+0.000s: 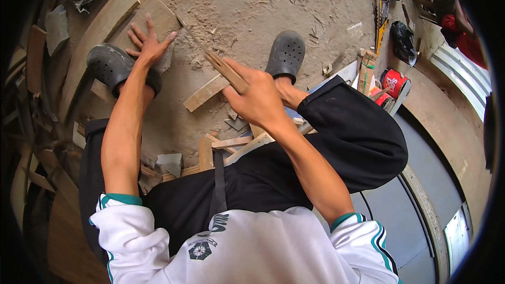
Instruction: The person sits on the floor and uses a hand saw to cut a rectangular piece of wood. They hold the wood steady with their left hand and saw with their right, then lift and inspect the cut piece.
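My right hand (255,94) grips the wooden handle of a handsaw (227,72). The thin blade runs away to the upper left and lies along the edge of a flat wooden board (164,17). On that board my left hand (150,47) rests with its fingers spread, holding nothing. My left clog (109,63) is beside the left hand, at the board's near side. A short wood block (204,93) is on the floor below the saw. How far the blade sits in the board cannot be made out.
A long plank (113,13) lies at the left. My right clog (286,52) stands right of the saw. Red cans (394,83), black plastic bags (403,42) and a yellow-edged tool (381,37) are at the right. Wood offcuts (231,143) lie near my lap. A person in red (465,39) is at far right.
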`<action>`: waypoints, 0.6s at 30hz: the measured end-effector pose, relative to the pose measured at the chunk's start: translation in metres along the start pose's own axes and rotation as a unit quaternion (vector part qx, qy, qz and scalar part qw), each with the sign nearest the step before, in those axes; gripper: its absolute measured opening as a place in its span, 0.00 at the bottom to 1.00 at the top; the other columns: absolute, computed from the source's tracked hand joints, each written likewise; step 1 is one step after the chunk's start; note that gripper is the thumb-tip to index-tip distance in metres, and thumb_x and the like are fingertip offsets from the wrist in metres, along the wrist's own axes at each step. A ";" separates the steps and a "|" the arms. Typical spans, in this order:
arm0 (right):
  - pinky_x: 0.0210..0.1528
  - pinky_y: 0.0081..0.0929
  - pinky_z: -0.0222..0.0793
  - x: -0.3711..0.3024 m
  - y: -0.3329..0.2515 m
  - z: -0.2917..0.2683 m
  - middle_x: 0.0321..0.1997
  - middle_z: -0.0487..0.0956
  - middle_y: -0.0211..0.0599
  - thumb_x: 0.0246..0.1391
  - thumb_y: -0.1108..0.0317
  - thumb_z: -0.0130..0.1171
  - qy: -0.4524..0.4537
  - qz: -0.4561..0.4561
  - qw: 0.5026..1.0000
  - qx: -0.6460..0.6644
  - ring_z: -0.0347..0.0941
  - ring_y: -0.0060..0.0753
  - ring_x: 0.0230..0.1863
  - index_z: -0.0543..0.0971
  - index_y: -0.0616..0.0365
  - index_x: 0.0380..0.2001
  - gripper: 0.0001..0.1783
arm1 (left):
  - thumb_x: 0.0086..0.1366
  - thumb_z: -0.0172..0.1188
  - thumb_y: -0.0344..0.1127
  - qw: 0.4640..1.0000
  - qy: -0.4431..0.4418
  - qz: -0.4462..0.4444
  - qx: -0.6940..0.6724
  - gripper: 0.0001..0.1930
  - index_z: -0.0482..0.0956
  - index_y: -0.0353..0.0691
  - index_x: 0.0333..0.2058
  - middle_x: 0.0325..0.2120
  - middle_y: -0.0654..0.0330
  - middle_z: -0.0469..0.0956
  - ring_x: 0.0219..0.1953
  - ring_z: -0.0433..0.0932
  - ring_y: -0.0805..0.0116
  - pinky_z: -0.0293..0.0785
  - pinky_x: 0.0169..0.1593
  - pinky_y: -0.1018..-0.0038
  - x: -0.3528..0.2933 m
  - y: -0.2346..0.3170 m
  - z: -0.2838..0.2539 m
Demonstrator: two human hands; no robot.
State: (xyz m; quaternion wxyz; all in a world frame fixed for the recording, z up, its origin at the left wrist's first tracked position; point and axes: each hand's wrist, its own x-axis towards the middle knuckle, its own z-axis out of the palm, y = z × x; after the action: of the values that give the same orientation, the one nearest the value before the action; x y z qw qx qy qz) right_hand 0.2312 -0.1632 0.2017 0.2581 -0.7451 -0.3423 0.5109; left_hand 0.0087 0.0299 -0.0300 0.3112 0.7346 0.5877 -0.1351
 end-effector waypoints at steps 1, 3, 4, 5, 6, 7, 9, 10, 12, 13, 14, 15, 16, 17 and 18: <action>0.45 0.34 0.74 -0.014 0.005 -0.004 0.38 0.81 0.58 0.46 0.72 0.57 0.011 -0.036 0.999 0.004 0.81 0.40 0.37 0.76 0.64 0.55 0.28 | 0.52 0.56 0.78 1.000 -0.001 -0.008 0.007 0.62 0.21 0.66 0.70 0.68 0.44 0.08 0.68 0.06 0.42 0.15 0.59 0.26 0.001 -0.002 -0.001; 0.47 0.32 0.73 -0.057 0.000 -0.023 0.39 0.81 0.58 0.47 0.71 0.57 0.002 -0.033 0.999 0.017 0.81 0.40 0.39 0.75 0.63 0.56 0.28 | 0.52 0.56 0.78 1.000 -0.007 -0.020 0.021 0.62 0.20 0.66 0.70 0.67 0.44 0.07 0.68 0.05 0.42 0.15 0.59 0.26 0.000 -0.004 -0.001; 0.46 0.31 0.73 -0.056 0.001 -0.021 0.38 0.81 0.57 0.47 0.72 0.57 0.004 -0.029 0.999 0.012 0.81 0.39 0.38 0.75 0.63 0.56 0.29 | 0.52 0.56 0.78 1.000 -0.006 -0.017 0.020 0.62 0.20 0.66 0.70 0.67 0.44 0.07 0.68 0.05 0.42 0.14 0.59 0.26 -0.001 -0.002 -0.001; 0.45 0.30 0.74 -0.052 0.001 -0.019 0.37 0.82 0.56 0.47 0.72 0.56 0.003 -0.026 1.000 0.008 0.81 0.39 0.37 0.75 0.62 0.56 0.29 | 0.52 0.56 0.78 1.000 -0.005 -0.013 0.018 0.62 0.20 0.66 0.70 0.67 0.44 0.07 0.68 0.05 0.42 0.14 0.59 0.27 -0.001 -0.001 -0.002; 0.44 0.30 0.74 -0.044 0.000 -0.017 0.36 0.82 0.55 0.48 0.72 0.56 0.000 -0.027 1.000 0.002 0.81 0.38 0.36 0.75 0.61 0.57 0.29 | 0.52 0.56 0.78 1.000 -0.004 -0.010 0.017 0.62 0.20 0.66 0.70 0.67 0.44 0.07 0.68 0.04 0.42 0.14 0.59 0.27 -0.002 0.001 -0.003; 0.43 0.29 0.74 -0.016 0.003 -0.004 0.35 0.82 0.54 0.47 0.73 0.56 -0.008 -0.007 1.000 0.003 0.81 0.38 0.35 0.76 0.60 0.57 0.29 | 0.52 0.56 0.78 1.000 -0.005 -0.006 0.012 0.62 0.21 0.66 0.70 0.67 0.44 0.07 0.68 0.04 0.42 0.14 0.59 0.27 -0.001 0.003 -0.001; 0.39 0.29 0.74 0.000 0.001 0.003 0.32 0.82 0.52 0.47 0.75 0.56 -0.022 0.027 0.999 0.005 0.81 0.38 0.30 0.76 0.59 0.57 0.29 | 0.52 0.56 0.78 1.000 -0.002 -0.007 0.007 0.62 0.21 0.66 0.70 0.67 0.44 0.07 0.68 0.04 0.42 0.14 0.59 0.27 0.000 -0.001 0.001; 0.39 0.29 0.74 -0.008 -0.004 -0.002 0.32 0.82 0.52 0.47 0.75 0.57 -0.020 0.011 1.000 -0.005 0.80 0.39 0.29 0.76 0.59 0.57 0.29 | 0.52 0.56 0.78 1.000 -0.002 -0.011 0.008 0.62 0.21 0.66 0.70 0.68 0.44 0.07 0.68 0.04 0.42 0.14 0.59 0.27 0.002 -0.002 -0.001; 0.38 0.30 0.74 -0.054 -0.011 -0.021 0.32 0.82 0.52 0.47 0.74 0.57 -0.014 -0.016 1.000 -0.021 0.80 0.40 0.29 0.75 0.59 0.58 0.30 | 0.52 0.56 0.78 1.000 -0.008 -0.015 0.012 0.62 0.21 0.66 0.70 0.68 0.44 0.08 0.68 0.04 0.43 0.15 0.59 0.26 0.000 -0.003 0.000; 0.38 0.31 0.74 -0.070 -0.007 -0.026 0.31 0.82 0.52 0.47 0.74 0.58 0.018 -0.032 0.999 0.030 0.80 0.40 0.28 0.74 0.59 0.58 0.30 | 0.52 0.56 0.78 1.000 -0.005 -0.017 0.017 0.62 0.21 0.66 0.70 0.68 0.44 0.08 0.68 0.05 0.43 0.15 0.59 0.26 0.001 -0.001 0.001; 0.38 0.30 0.74 -0.067 0.000 -0.023 0.31 0.82 0.51 0.47 0.73 0.58 0.014 -0.040 0.999 0.028 0.79 0.40 0.28 0.74 0.59 0.58 0.30 | 0.52 0.56 0.78 1.000 -0.003 -0.019 0.022 0.62 0.21 0.67 0.70 0.68 0.44 0.08 0.68 0.05 0.43 0.15 0.59 0.26 0.001 0.000 0.000; 0.38 0.30 0.74 -0.055 0.005 -0.017 0.30 0.82 0.51 0.47 0.73 0.58 0.010 -0.049 0.998 0.025 0.79 0.40 0.28 0.74 0.59 0.58 0.30 | 0.52 0.56 0.78 0.999 0.000 -0.020 0.027 0.62 0.21 0.67 0.70 0.68 0.44 0.08 0.68 0.05 0.43 0.15 0.59 0.26 0.001 0.000 0.000; 0.37 0.30 0.74 -0.041 0.007 -0.011 0.30 0.82 0.51 0.47 0.73 0.59 0.010 -0.056 0.998 0.022 0.79 0.41 0.28 0.75 0.59 0.58 0.30 | 0.51 0.56 0.79 1.000 -0.001 -0.017 0.024 0.62 0.21 0.67 0.70 0.68 0.44 0.08 0.68 0.05 0.43 0.15 0.59 0.26 0.002 0.000 0.002; 0.37 0.31 0.73 -0.017 0.003 -0.002 0.31 0.82 0.52 0.47 0.73 0.59 -0.008 -0.055 0.998 -0.013 0.79 0.40 0.28 0.74 0.60 0.58 0.30 | 0.51 0.56 0.79 1.000 0.000 -0.016 0.020 0.62 0.22 0.67 0.70 0.68 0.45 0.08 0.69 0.06 0.43 0.16 0.59 0.26 0.002 -0.002 0.002; 0.37 0.31 0.73 -0.018 0.003 -0.003 0.31 0.82 0.52 0.47 0.73 0.59 -0.006 -0.036 0.999 -0.017 0.79 0.39 0.28 0.74 0.59 0.58 0.30 | 0.51 0.56 0.79 1.000 0.001 -0.016 0.016 0.62 0.22 0.67 0.70 0.68 0.45 0.08 0.69 0.06 0.43 0.16 0.59 0.26 0.003 -0.003 0.003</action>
State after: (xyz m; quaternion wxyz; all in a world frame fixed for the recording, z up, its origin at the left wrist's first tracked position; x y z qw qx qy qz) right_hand 0.2302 -0.1791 0.2106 0.2618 -0.7332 -0.3789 0.5003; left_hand 0.0070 0.0303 -0.0347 0.2961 0.7305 0.5972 -0.1485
